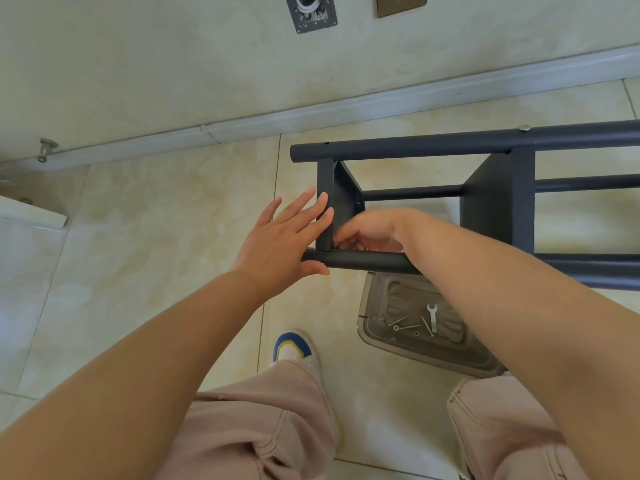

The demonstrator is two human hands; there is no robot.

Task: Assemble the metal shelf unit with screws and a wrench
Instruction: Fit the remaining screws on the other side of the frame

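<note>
We saw matte black metal shelf unit (495,199) lying sideways on tiled floor (173,237). Left hand (277,244) spread flat against end panel; right hand (367,232) curled inside corner, contents hidden. Steel wrench (431,318) and screws (401,325) lay in tray (377,344) below.

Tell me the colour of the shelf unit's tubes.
Dark grey, matte, as the head view shows on the near tube.

Left forearm enters from lower left of frame, bare, extended toward centre. Left hand (280,237) flat, fingers (304,206) straight and slightly spread, thumb low. Right forearm enters from lower right, crossing up to centre. Right hand (370,232) bent at the wrist, fingers curled inward (tips hidden; cannot tell whether they pinch anything). Hands just beside each other.
</note>
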